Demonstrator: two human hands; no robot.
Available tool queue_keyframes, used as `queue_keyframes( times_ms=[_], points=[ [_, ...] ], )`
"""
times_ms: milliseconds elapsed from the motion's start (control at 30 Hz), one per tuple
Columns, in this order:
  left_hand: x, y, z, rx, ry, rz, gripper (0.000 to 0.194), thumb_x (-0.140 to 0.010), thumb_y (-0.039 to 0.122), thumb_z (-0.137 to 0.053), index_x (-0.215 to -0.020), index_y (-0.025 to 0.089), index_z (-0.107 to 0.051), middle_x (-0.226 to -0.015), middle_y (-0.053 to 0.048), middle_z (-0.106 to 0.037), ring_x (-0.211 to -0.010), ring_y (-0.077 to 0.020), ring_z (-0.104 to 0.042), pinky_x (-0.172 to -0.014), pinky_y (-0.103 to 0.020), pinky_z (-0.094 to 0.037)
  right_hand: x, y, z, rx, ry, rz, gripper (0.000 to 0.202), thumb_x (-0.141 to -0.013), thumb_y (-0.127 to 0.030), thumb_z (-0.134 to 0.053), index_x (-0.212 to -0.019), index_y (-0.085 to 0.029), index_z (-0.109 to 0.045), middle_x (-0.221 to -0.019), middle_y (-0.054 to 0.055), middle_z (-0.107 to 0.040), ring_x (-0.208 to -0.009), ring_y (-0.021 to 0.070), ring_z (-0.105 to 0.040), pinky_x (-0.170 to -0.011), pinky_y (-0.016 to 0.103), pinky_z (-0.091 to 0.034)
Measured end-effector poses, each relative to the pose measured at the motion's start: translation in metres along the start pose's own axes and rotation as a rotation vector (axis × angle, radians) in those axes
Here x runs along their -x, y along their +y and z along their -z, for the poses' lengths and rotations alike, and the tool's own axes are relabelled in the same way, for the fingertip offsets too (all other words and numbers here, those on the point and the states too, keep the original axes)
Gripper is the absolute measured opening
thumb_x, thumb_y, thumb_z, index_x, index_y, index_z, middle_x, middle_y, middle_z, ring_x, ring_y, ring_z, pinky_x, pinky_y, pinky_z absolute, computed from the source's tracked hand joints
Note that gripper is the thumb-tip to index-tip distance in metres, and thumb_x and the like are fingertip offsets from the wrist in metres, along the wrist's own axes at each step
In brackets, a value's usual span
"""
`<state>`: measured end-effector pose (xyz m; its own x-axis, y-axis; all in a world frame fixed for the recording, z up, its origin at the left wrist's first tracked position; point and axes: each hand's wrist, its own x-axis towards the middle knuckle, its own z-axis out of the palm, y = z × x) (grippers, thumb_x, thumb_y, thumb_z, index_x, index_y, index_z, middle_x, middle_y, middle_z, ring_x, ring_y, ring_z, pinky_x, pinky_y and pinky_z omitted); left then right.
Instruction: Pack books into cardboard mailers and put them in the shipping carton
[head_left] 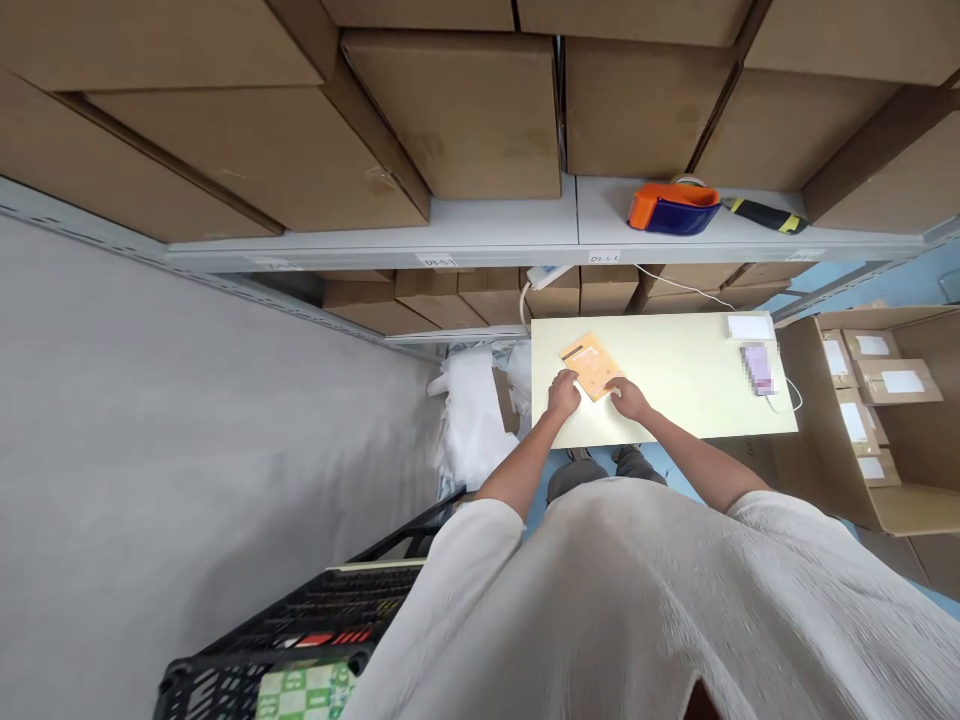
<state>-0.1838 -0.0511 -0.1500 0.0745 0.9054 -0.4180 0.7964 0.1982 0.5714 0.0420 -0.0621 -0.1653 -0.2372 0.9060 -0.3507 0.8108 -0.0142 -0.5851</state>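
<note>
An orange flat packet (591,364) with printing on it lies at a slant over the left part of the pale yellow tabletop (675,370). My left hand (564,394) grips its lower left edge, fingers closed on it. At the packet's lower right corner, my right hand (628,398) pinches the edge between thumb and fingers. A white box (749,327) and a purple object (759,369), partly blurred, sit at the table's right end.
Cardboard boxes (465,120) fill the shelf above, with an orange and blue tape dispenser (673,208) and a black and yellow cutter (768,215) on its ledge. An open carton (922,508) with small boxes stands right. A black crate (262,635) is at lower left.
</note>
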Motion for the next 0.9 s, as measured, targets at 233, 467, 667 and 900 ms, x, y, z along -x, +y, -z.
queue_keyframes(
  times_ms=[233,467,667,900],
  points=[
    [-0.045,0.015,0.008,-0.192,-0.241,-0.186,0.076,-0.091,0.008,-0.059,-0.165,0.021,-0.046,-0.185,-0.017,-0.03,-0.173,-0.0303,-0.026,-0.138,-0.054,-0.024,0.012,-0.009,-0.02,0.209,-0.195,0.02,0.064,-0.097,-0.019,-0.058,-0.16,-0.016,-0.058,-0.179,0.018,-0.041,-0.16,0.0372,-0.045,-0.127,0.057,-0.042],
    [-0.032,0.013,-0.002,-0.302,-0.272,-0.146,0.088,-0.089,0.011,-0.059,-0.173,0.016,-0.033,-0.186,-0.022,-0.024,-0.172,-0.0366,-0.026,-0.137,-0.058,-0.019,0.0,0.002,-0.014,0.253,-0.224,0.027,0.087,-0.088,-0.015,-0.059,-0.172,-0.012,-0.04,-0.184,0.021,-0.028,-0.171,0.0373,-0.027,-0.137,0.06,-0.02],
    [-0.002,0.009,-0.011,-0.348,-0.289,-0.115,0.079,-0.091,0.014,-0.06,-0.168,0.018,-0.041,-0.183,-0.024,-0.03,-0.164,-0.041,-0.039,-0.131,-0.057,-0.028,-0.041,0.007,-0.008,0.225,-0.221,0.035,0.092,-0.079,-0.016,-0.066,-0.168,-0.02,-0.044,-0.186,0.017,-0.027,-0.174,0.0407,-0.017,-0.137,0.07,-0.005],
    [0.0,0.008,-0.004,-0.262,-0.273,-0.121,0.063,-0.097,0.017,-0.056,-0.159,0.026,-0.053,-0.167,-0.017,-0.053,-0.159,-0.035,-0.046,-0.129,-0.054,-0.036,-0.018,-0.016,-0.009,0.238,-0.105,0.006,0.066,-0.089,-0.017,-0.06,-0.155,-0.016,-0.056,-0.18,0.022,-0.035,-0.165,0.0421,-0.031,-0.132,0.064,-0.028]
  ],
)
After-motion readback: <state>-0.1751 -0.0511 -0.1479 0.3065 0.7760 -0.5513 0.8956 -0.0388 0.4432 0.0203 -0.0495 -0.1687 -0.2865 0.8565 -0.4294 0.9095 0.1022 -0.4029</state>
